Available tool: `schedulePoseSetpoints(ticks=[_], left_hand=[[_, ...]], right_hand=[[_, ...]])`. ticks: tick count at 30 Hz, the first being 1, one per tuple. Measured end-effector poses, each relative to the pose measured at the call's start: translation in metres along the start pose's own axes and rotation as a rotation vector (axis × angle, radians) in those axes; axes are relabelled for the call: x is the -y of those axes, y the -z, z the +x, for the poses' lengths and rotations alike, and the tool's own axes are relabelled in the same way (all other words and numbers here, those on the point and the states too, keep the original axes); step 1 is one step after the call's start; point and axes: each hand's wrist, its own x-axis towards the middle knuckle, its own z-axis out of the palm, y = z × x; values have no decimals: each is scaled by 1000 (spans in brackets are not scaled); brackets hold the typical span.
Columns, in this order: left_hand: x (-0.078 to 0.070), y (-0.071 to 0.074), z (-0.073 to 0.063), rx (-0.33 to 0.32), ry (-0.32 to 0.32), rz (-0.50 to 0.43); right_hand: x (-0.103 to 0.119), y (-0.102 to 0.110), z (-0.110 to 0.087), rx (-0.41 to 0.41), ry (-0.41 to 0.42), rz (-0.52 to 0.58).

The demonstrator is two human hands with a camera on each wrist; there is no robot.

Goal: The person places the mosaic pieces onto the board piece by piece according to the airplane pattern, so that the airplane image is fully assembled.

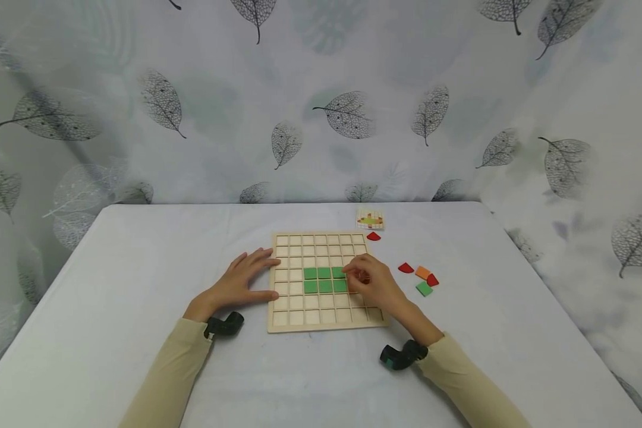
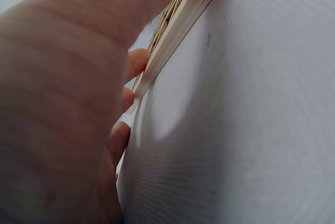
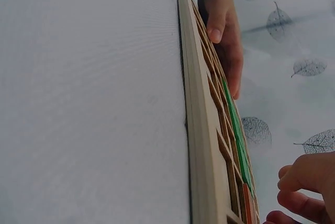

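Observation:
A light wooden grid board (image 1: 298, 317) lies flat on the table. Two rows of green square tiles (image 1: 325, 286) fill cells near its middle. My left hand (image 1: 239, 282) rests at the board's left edge, fingers spread, the thumb lower down; in the left wrist view its fingertips touch the wooden rim (image 2: 170, 43). Over the board's right side, my right hand (image 1: 375, 284) has bent fingers, the index fingertip beside the upper right green tile. No piece shows between those fingers (image 3: 301, 177) in the right wrist view. An orange-red tile (image 3: 248, 203) sits beside the green ones there.
Right of the board lie red wedge-shaped pieces (image 1: 406, 268), an orange tile (image 1: 422, 272) and a loose green tile (image 1: 424, 289). Another red wedge (image 1: 373, 236) and a small pattern card (image 1: 370, 219) are by the far right corner. A leaf-patterned curtain (image 1: 219, 148) hangs behind the white table (image 1: 166, 249).

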Motion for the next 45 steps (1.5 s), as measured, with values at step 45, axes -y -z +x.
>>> schedulePoseSetpoints(ticks=[45], left_hand=[[-1, 1, 0, -5, -5, -4]], right_hand=[[-31, 56, -59, -112, -207, -145]])
